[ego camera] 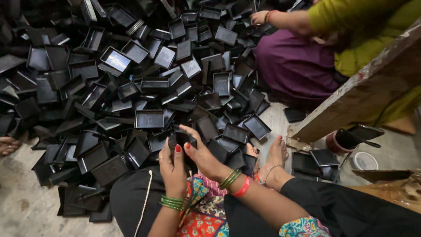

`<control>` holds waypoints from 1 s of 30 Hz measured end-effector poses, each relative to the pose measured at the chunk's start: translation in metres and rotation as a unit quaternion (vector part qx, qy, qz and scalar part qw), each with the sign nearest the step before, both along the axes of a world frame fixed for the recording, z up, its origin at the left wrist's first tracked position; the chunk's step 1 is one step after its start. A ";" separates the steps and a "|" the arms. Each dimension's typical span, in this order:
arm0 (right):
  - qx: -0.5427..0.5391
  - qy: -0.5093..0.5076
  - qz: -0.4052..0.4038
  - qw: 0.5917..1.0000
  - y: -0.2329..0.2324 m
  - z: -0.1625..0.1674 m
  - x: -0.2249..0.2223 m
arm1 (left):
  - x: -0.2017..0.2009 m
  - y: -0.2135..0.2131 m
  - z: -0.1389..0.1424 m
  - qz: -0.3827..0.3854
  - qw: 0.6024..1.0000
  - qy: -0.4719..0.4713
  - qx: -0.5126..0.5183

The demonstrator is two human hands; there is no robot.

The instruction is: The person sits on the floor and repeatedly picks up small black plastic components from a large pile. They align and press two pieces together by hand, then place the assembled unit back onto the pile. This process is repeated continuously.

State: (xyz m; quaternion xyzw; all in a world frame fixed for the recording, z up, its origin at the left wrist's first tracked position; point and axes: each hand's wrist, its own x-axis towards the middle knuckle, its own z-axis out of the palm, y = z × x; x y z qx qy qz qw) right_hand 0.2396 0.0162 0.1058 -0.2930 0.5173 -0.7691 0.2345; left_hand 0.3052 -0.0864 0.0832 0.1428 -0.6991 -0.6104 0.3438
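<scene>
My left hand (172, 169) and my right hand (199, 151) together hold one small black rectangular tray (180, 139) just above my lap. The left hand's fingers curl around its near left edge. My right hand grips its right side, thumb stretched over the top. Both wrists carry green bangles; the right also has a red one. Right in front of my hands spreads a big heap of the same black trays (131, 83), lying at all angles on the floor.
Another person in a yellow top and purple skirt (298, 61) sits at the far right, one hand (259, 17) in the heap. A wooden beam (364, 87) slants at right. Beside my bare foot (274, 158) lie a few trays, a red cup (335, 142) and a white lid (364, 161).
</scene>
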 end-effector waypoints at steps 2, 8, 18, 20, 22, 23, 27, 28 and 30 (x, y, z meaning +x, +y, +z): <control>0.012 0.058 -0.008 0.998 0.006 0.010 0.005 | 0.004 0.003 0.002 0.002 0.999 0.039 -0.035; 0.097 0.182 -0.075 0.976 0.011 0.021 0.006 | 0.012 0.019 0.014 -0.041 0.991 0.053 0.113; 0.118 0.204 -0.139 0.962 0.018 0.040 0.008 | 0.013 0.030 0.029 -0.015 0.997 0.068 -0.026; 0.119 0.218 -0.135 0.959 0.020 0.044 0.009 | 0.014 0.031 0.032 -0.013 0.996 0.071 -0.061; 0.095 0.262 -0.130 0.952 0.021 0.047 0.012 | 0.015 0.033 0.035 0.003 0.996 0.048 -0.074; 0.091 0.254 -0.122 0.955 0.021 0.048 0.013 | 0.016 0.034 0.036 0.011 0.996 0.037 -0.080; 0.091 0.234 -0.144 0.957 0.020 0.050 0.019 | 0.018 0.037 0.039 -0.015 0.997 0.069 -0.044; 0.096 0.230 -0.164 0.955 0.020 0.051 0.020 | 0.019 0.038 0.040 -0.004 0.996 0.065 -0.060; 0.088 0.234 -0.179 0.952 0.021 0.052 0.022 | 0.020 0.038 0.043 0.006 0.994 0.067 -0.082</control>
